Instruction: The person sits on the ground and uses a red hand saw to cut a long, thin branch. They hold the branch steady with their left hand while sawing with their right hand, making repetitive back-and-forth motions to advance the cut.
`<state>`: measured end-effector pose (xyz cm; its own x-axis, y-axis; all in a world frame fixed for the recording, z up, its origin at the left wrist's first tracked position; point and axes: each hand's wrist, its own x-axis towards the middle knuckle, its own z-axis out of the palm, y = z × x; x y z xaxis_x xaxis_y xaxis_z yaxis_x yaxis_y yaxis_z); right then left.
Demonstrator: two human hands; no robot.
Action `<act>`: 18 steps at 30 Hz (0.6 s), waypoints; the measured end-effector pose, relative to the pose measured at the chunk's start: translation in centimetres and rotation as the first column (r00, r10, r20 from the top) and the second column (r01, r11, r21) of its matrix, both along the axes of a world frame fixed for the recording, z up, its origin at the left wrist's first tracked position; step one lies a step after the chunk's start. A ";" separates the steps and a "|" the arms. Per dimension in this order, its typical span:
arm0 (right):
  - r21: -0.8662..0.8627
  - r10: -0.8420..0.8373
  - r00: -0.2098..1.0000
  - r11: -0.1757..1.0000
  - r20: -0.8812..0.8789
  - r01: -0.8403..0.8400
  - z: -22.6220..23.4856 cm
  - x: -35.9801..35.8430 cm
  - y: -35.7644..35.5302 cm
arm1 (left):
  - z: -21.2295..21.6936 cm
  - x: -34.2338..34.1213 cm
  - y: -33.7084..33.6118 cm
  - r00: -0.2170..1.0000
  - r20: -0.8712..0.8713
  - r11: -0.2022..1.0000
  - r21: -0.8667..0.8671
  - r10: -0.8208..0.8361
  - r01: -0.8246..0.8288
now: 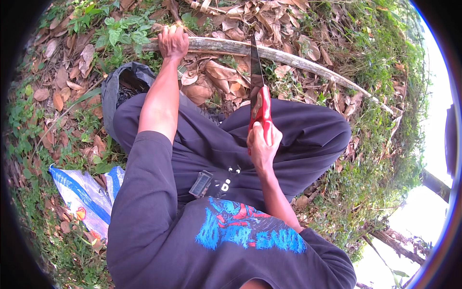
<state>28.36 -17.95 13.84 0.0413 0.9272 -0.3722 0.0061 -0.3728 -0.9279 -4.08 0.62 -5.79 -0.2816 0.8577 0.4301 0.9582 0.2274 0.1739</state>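
Note:
A long, pale, slightly bent branch (303, 62) lies across the ground in front of my crossed legs. My left hand (173, 42) is wrapped over it near its left part, fingers curled round the wood. In my right hand (264, 140) is the red handle of a hand saw (261, 106). Its dark, tapering blade points away from me and lies across the branch, to the right of my left hand. Whether the teeth have cut into the wood cannot be made out.
A black plastic bag (111, 91) sits by my left knee. Farther back on the left lies a white and blue striped sack (84, 192). A small dark device (201, 184) rests at my lap. Dry leaves (211, 79) and green weeds (118, 36) cover the ground around the branch.

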 end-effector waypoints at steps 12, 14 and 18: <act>0.050 0.004 1.000 0.999 0.021 -0.005 0.4 -0.1 1.8 | 0.3 0.2 0.5 1.000 -0.008 0.997 0.079 -0.006 0.006; 0.006 0.002 1.000 1.000 -0.015 -0.002 0.7 0.8 1.6 | 0.5 0.6 0.2 1.000 -0.013 0.995 0.100 0.020 -0.019; 0.076 0.135 0.991 0.988 0.025 -0.136 -0.6 1.6 -0.1 | 0.7 1.1 0.3 1.000 -0.019 0.996 0.086 0.021 -0.019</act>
